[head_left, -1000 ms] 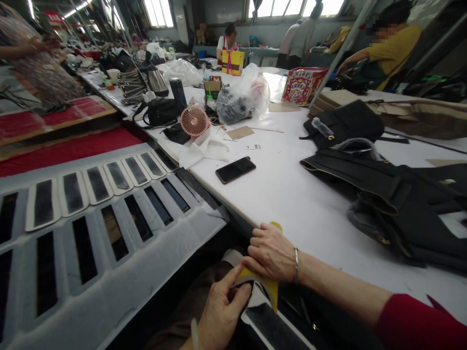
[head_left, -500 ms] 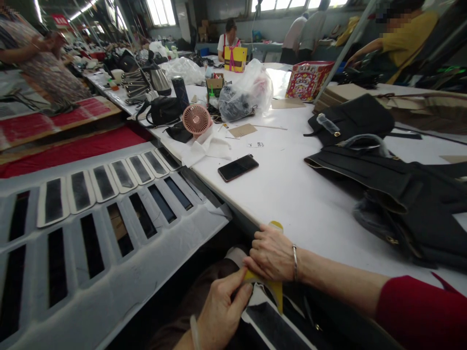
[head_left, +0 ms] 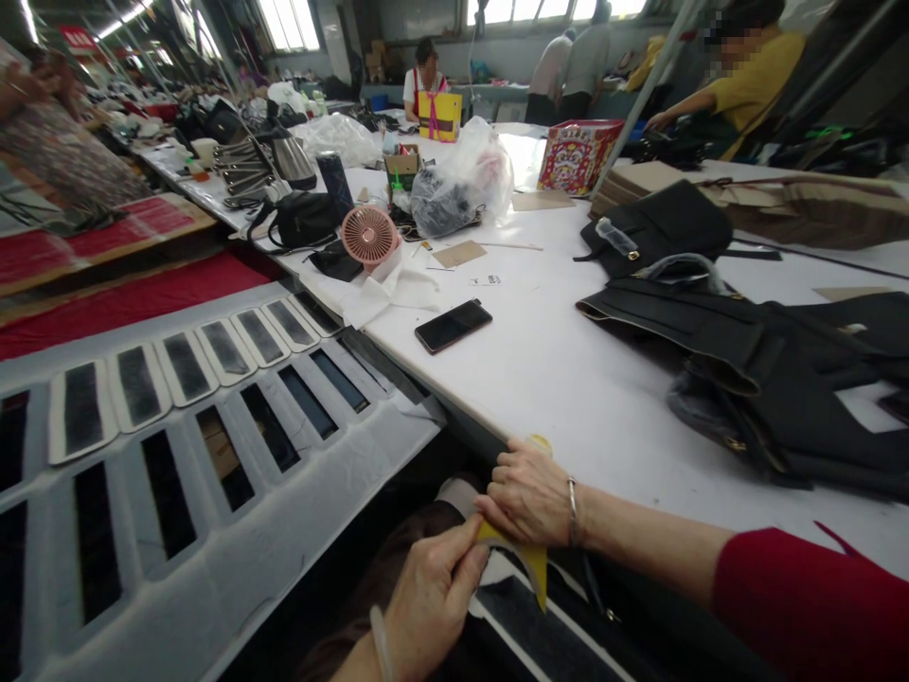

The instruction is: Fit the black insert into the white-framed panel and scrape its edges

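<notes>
While both hands stay put, left hand (head_left: pixel 433 592) and right hand (head_left: pixel 529 494) keep pinching the yellow strip (head_left: pixel 529 559) at the table (head_left: pixel 568 379) edge.

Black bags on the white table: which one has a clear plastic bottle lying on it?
The far black bag beside the stacked cardboard, with the clear plastic bottle on its front; the nearer black bags carry none.

Right hand (head_left: pixel 529 494) wears a thin silver bangle at the wrist; red sleeve above it; left hand (head_left: pixel 433 597) wears a pale bangle.
</notes>
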Demonstrator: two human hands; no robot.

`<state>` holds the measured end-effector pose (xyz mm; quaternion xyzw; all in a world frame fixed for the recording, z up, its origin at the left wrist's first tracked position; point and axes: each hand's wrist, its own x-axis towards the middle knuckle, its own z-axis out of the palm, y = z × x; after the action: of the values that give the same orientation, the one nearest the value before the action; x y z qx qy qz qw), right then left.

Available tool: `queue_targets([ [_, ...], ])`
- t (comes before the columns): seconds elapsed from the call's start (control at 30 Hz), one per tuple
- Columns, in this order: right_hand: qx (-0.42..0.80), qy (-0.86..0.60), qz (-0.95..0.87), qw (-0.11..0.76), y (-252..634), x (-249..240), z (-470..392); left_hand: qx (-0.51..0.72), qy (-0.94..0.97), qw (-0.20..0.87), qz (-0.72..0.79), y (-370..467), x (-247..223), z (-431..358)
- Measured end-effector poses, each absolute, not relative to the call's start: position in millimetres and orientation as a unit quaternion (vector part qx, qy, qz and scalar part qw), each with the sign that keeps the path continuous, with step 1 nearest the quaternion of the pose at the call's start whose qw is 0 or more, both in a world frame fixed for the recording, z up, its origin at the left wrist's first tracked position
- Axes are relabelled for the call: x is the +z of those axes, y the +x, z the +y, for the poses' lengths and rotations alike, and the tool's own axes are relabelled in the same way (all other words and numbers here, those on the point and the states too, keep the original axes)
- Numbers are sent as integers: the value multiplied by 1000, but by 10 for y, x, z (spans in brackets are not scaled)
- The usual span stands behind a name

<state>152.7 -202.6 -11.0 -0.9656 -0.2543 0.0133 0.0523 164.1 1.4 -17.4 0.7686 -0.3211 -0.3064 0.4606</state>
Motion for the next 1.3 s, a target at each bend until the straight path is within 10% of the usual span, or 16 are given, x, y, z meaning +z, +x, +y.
queue_targets([
  [0.57,72,-992,-72,68,1142,-106,-1792,-289,761,437,-383,1686,-111,45],
  [0.93,111,-989,-3,99,950,-35,-1719,-501,586,609,-186,1878,-292,-60],
  [1.3,150,-919,183,316,660,-13,-2105,-537,590,582,-161,1937,-237,-200],
])
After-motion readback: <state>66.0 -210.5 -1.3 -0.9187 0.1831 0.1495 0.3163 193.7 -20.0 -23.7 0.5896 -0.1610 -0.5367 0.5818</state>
